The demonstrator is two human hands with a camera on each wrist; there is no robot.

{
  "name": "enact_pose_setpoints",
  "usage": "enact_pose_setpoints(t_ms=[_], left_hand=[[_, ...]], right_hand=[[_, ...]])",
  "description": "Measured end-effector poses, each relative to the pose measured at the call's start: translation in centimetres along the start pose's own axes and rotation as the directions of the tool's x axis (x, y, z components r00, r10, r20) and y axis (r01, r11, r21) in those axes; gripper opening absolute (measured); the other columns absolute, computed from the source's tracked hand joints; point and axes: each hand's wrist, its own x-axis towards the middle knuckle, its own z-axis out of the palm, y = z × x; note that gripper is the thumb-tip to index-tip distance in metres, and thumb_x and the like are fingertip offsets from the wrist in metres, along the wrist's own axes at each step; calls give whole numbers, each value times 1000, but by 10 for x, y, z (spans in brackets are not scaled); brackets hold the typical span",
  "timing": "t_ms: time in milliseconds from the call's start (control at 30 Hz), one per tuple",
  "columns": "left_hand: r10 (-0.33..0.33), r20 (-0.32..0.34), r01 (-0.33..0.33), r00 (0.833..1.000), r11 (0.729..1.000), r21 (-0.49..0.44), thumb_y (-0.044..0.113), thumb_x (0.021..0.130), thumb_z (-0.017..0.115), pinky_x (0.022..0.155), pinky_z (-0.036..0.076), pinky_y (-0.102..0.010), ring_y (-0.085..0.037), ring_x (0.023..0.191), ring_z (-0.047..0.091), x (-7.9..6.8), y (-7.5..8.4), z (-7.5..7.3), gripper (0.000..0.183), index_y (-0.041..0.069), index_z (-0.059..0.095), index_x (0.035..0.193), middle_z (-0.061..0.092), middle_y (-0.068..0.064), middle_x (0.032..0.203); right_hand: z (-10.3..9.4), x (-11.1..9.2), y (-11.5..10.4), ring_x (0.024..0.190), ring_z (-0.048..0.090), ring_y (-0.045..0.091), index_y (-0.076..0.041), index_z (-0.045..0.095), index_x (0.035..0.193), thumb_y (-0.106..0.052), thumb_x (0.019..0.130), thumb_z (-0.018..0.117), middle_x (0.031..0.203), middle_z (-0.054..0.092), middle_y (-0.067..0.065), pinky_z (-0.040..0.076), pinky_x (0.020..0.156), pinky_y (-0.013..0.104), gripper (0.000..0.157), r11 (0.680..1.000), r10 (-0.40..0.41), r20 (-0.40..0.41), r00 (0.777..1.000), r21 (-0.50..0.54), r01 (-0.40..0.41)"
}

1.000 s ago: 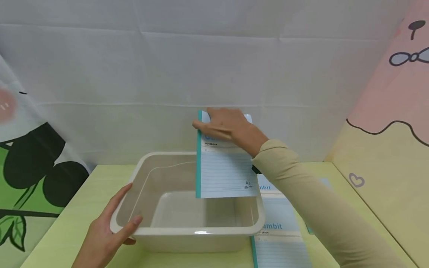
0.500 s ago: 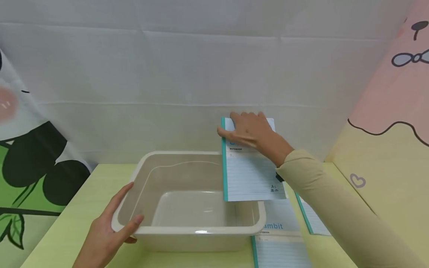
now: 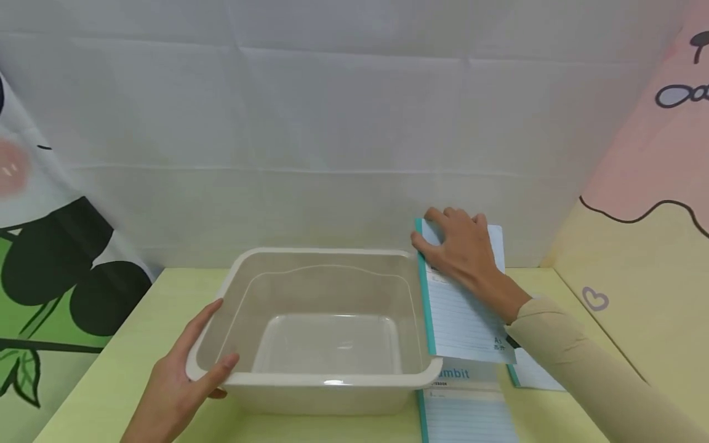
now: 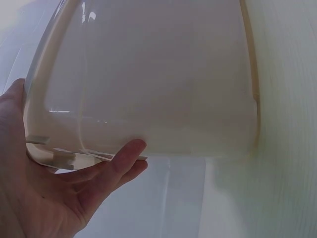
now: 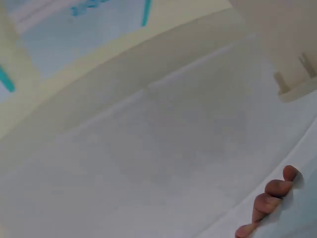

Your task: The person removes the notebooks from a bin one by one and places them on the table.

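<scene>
In the head view my right hand (image 3: pixel 465 249) holds a pale blue notebook (image 3: pixel 465 326) with a teal spine by its upper part. The notebook hangs at the right end of a cream plastic basin (image 3: pixel 327 381), overlapping its rim. Fingertips (image 5: pixel 277 188) curl over the notebook's edge in the right wrist view. My left hand (image 3: pixel 177 375) grips the basin's near left corner, thumb and fingers on either side of the rim. The left wrist view shows the basin's wall (image 4: pixel 163 94) close up, with the left hand (image 4: pixel 74 193) at its corner.
Under the held notebook, another notebook (image 3: pixel 468 409) lies on the pale yellow-green table (image 3: pixel 105 369). A further one (image 3: pixel 534 370) lies to its right, partly behind the right sleeve (image 3: pixel 587 363). A white cloth backdrop (image 3: pixel 343 123) stands behind the table.
My right hand has carried the notebook from over the basin to the right and lower, to beside its right end. The left hand keeps its grip on the basin.
</scene>
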Motion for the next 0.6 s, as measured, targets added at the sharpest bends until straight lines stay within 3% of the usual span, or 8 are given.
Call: enact_pose_setpoints(t_ms=[200, 433, 600], left_hand=[[4, 2, -4, 1000, 1000, -1, 34, 100, 68, 60, 64, -30, 2, 93, 59, 0, -2, 0, 77, 46, 25, 162, 57, -21, 139], [-24, 13, 24, 1000, 1000, 6, 37, 99, 69, 61, 64, -29, -3, 95, 59, -1, 0, 2, 78, 47, 23, 162, 56, -21, 141], [4, 0, -4, 1000, 1000, 16, 35, 99, 70, 61, 64, -28, 1, 94, 58, -1, 2, 4, 79, 45, 25, 162, 58, -21, 139]], right_hand=[[-3, -36, 35, 86, 57, 29, -15, 68, 120, -46, 92, 62, 94, 67, 11, 28, 76, 41, 43, 999, -27, -39, 999, -33, 25], [-4, -81, 78, 83, 56, 26, -14, 66, 118, -41, 93, 65, 93, 68, 9, 26, 73, 36, 37, 998, -1, 27, 1000, -56, 2], [-7, -113, 112, 83, 58, 24, -13, 66, 117, -40, 95, 67, 95, 71, 9, 27, 73, 36, 35, 997, 36, 79, 996, -76, -30]])
